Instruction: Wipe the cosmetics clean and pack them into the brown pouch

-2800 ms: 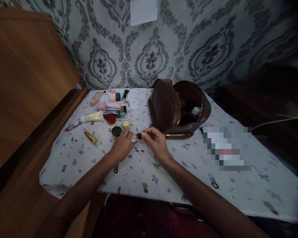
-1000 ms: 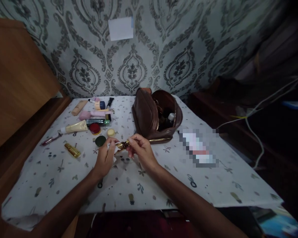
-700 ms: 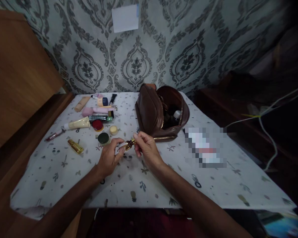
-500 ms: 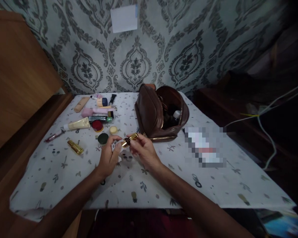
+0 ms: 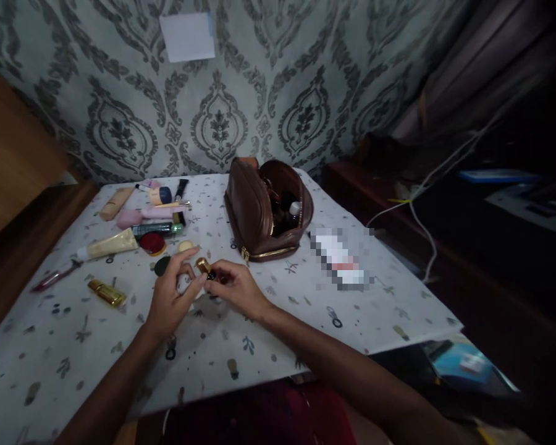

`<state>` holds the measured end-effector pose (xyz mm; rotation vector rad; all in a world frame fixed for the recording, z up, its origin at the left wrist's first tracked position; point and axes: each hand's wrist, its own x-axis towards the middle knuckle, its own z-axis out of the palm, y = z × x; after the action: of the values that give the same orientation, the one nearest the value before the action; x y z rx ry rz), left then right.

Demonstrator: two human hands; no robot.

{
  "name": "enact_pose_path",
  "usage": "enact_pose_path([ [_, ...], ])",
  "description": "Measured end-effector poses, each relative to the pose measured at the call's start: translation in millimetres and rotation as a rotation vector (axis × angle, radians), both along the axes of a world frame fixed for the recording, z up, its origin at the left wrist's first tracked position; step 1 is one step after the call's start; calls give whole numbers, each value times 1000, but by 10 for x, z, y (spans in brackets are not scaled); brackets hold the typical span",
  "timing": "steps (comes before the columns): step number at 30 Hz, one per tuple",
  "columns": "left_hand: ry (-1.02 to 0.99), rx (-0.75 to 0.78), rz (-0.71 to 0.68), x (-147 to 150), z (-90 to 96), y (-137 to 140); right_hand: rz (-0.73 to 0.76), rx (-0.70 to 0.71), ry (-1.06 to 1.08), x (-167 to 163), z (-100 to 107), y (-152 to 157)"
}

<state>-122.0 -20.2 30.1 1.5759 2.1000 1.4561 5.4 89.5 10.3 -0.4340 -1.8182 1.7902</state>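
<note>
My left hand is closed around a white tissue, its thumb and fingers against a small gold lipstick tube. Fingers of my right hand pinch the same tube at its dark part, hiding much of it. Just behind my left hand, a dark green round lid is partly covered. A pale yellow round pot sits beyond the fingers. To the left lies another gold tube, flat on the patterned cloth.
An unzipped brown bag stands right of centre, with a white-capped bottle inside. A cream tube, a red round pot and several brushes and cosmetics lie at the left. A blurred-out item lies at the right.
The view has swung right, so everything sits farther left. The gold tube has turned in my hands; its gold end now points up and left, and my right fingers cover more of it.
</note>
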Motion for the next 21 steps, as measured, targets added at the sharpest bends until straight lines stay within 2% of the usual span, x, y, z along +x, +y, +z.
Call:
enact_pose_path([
  [4, 50, -48, -87, -24, 27, -6, -28, 91, -13, 15, 24, 10],
  [7, 51, -47, -69, -44, 26, 6, -68, 125, -15, 16, 5, 54],
  [15, 34, -71, -21, -46, 22, 50, -166, 384, -30, 7, -61, 110],
  [21, -64, -37, 30, -111, -8, 49, -180, 459, -35, 8, -62, 111],
])
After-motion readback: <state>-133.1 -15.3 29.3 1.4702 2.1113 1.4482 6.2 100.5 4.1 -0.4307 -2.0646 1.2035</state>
